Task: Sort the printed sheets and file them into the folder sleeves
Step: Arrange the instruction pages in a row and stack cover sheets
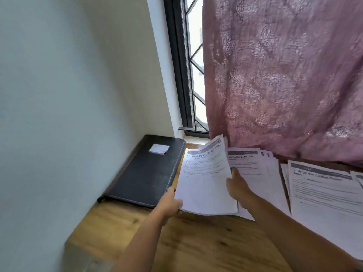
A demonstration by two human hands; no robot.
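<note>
A stack of printed sheets [204,185], its top page headed "Place Eggs into Egg Holder", is lifted off the wooden table [196,242]. My left hand [170,203] grips its lower left corner. My right hand [238,185] holds its right edge, thumb on top. A closed black folder [145,173] with a small white label lies flat to the left, against the wall. To the right lies a fanned pile headed "Table Cleaning" [253,167]. Further right is another pile headed "Wipe the Coffee Table Clean" [324,195].
A pale wall [59,114] bounds the table on the left. A pink patterned curtain [284,75] hangs behind the piles, touching the table. A dark-framed window [188,75] with a grille sits behind the folder.
</note>
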